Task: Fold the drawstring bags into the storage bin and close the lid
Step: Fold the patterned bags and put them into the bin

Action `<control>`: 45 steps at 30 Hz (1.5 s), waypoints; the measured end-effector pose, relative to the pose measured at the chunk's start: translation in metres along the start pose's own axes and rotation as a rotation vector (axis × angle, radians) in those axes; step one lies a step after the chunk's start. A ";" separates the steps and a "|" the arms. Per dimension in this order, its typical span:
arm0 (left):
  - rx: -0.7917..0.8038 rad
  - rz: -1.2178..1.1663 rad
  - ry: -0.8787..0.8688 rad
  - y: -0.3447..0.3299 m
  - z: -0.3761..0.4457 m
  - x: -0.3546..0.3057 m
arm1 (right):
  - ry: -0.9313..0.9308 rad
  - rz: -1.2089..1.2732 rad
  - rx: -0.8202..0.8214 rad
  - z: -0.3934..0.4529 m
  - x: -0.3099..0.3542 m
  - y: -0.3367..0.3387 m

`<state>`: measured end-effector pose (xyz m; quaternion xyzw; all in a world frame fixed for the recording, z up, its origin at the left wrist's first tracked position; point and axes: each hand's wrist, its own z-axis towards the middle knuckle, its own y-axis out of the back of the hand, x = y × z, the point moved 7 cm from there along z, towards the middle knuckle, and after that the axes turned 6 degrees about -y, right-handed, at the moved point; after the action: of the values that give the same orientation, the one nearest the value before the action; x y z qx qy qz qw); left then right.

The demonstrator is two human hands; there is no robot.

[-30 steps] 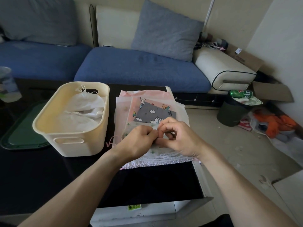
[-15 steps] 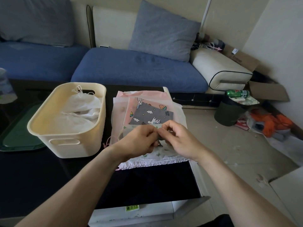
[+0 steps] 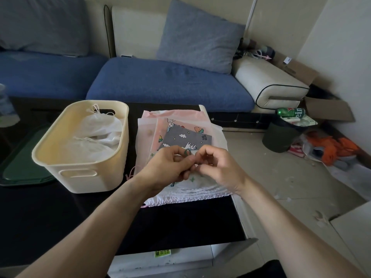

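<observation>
A cream storage bin [image 3: 80, 173] stands open on the black table, with white drawstring bags [image 3: 98, 129] folded inside. To its right lies a pile of translucent drawstring bags [image 3: 180, 125], pink and white, with a grey unicorn-print pouch [image 3: 186, 140] showing through. My left hand [image 3: 168, 169] and my right hand [image 3: 218, 167] meet over the near part of the pile. Both pinch a thin green drawstring [image 3: 187, 152] of the top white bag [image 3: 196, 189], which loops up between the fingertips. The bin's green lid [image 3: 22, 169] lies flat to the left of the bin.
A blue sofa [image 3: 168, 83] with a grey cushion runs behind the table. A dark waste bin [image 3: 279, 137] with a green can stands on the floor to the right, beside orange clutter and cardboard boxes. The table's right edge is close to the bag pile.
Both hands stay together over the pile, fingers working the drawstring; a small green loop now stands up between them. The bin and the pile have not moved.
</observation>
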<state>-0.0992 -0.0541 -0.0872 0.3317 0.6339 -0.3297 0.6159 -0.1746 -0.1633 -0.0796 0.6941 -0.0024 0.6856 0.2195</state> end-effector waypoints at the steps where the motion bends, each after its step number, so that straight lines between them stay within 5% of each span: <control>1: 0.005 0.006 -0.006 0.001 -0.001 -0.001 | 0.023 -0.060 -0.012 -0.001 0.000 0.000; 9: -0.034 -0.017 -0.035 0.013 0.003 -0.001 | 0.166 -0.230 -0.204 -0.001 0.010 0.004; 15: 0.027 -0.018 -0.029 0.010 0.001 -0.008 | 0.194 -0.207 -0.204 -0.001 0.013 0.005; 21: -0.143 0.007 -0.083 0.019 0.003 -0.012 | 0.201 -0.203 -0.237 0.000 0.018 0.005; 28: -0.299 0.331 -0.234 0.024 0.000 -0.027 | 0.156 -0.163 -0.389 0.001 0.021 0.001; 39: -0.234 0.415 -0.239 0.021 -0.001 -0.027 | -0.011 -0.114 -0.281 0.007 0.005 -0.003; 45: -0.343 0.498 -0.281 0.025 -0.004 -0.031 | 0.032 -0.099 -0.324 0.007 0.008 -0.002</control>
<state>-0.0806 -0.0370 -0.0562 0.3193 0.4887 -0.0999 0.8058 -0.1670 -0.1612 -0.0722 0.6379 -0.0752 0.6756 0.3619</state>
